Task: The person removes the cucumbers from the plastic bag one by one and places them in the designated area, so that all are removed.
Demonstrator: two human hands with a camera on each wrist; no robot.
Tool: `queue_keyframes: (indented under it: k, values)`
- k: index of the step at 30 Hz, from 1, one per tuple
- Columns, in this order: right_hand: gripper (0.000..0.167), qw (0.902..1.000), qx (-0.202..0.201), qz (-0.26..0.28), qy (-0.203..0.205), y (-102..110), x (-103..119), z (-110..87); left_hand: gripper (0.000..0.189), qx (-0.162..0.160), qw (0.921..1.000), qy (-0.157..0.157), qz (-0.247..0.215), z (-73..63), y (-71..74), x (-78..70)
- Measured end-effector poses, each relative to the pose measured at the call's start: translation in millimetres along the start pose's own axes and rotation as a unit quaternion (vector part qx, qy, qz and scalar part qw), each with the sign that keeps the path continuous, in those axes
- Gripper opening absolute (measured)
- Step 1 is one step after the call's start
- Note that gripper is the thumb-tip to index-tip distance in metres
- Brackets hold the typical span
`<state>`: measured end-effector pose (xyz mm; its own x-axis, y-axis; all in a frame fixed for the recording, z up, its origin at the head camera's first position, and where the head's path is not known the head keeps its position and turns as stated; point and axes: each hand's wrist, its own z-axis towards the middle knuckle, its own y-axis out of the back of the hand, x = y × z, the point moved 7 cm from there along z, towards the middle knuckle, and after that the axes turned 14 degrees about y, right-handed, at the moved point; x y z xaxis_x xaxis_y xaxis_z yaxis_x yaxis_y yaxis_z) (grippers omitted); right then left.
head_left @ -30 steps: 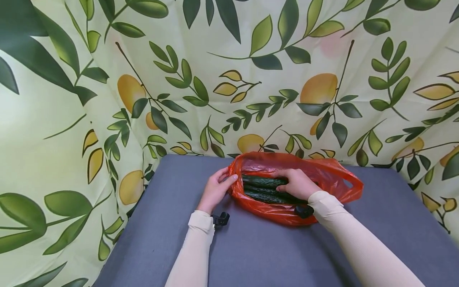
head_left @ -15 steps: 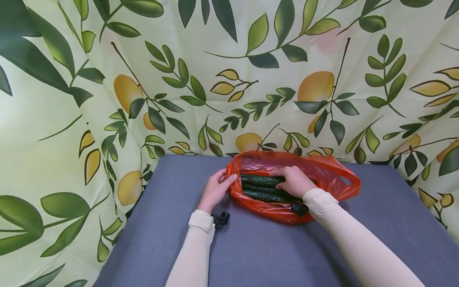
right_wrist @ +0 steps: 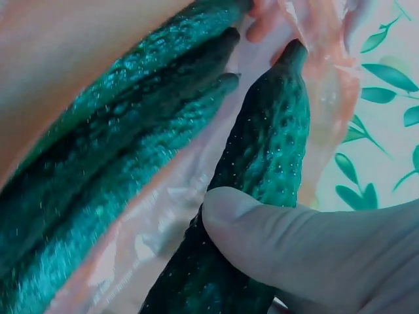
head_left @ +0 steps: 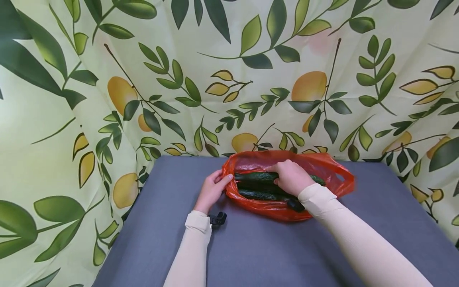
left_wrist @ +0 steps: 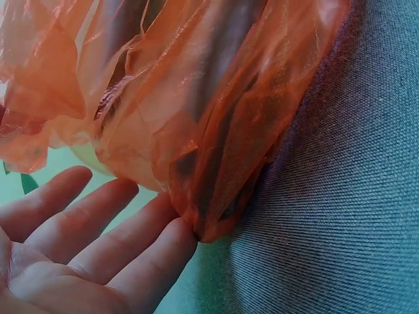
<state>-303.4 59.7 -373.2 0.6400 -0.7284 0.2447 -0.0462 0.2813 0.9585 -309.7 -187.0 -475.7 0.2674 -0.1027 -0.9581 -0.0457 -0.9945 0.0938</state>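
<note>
Compared with half a second ago, note a dark gap opened beside the rear cucumber (head_left: 255, 176), held apart from three other cucumbers (right_wrist: 124, 134) rather than packed against them; judge as one piece singled out, yet to clear the red plastic bag (head_left: 258, 208); find all inside that bag, lying near the middle of the far edge of the grey worktop (head_left: 251, 255), mouth upward; with right hand (head_left: 291, 177), gripping the rear cucumber, thumb (right_wrist: 239, 222) bent over its skin; reaching in diagonally from the near right corner; with left hand (head_left: 210, 188), steadying the bag's left end, fingers (left_wrist: 127, 239) straight and fanned, tips touching the plastic.
</note>
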Motion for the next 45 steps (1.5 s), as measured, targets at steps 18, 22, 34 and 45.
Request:
queue_keyframes:
  k: [18,22,34,45]
  values:
    - [0.049,0.9989,-0.045,-0.008,-0.007,38.4,16.7,-84.9,0.050,0.004,0.9996,0.014,-0.023,-3.2,0.2,5.7]
    - [0.050,0.9983,-0.058,0.001,0.006,34.1,31.7,-102.3,0.050,0.000,0.9997,0.019,-0.018,-4.5,2.6,11.4]
    - [0.051,0.9980,-0.048,-0.004,0.041,-20.8,61.6,-126.3,0.052,0.009,0.9998,0.013,-0.009,-0.3,-0.6,1.3]
    - [0.047,0.9983,-0.037,0.020,0.040,-56.6,49.7,-115.9,0.053,0.001,0.9999,0.014,-0.003,1.1,-2.4,-0.1]
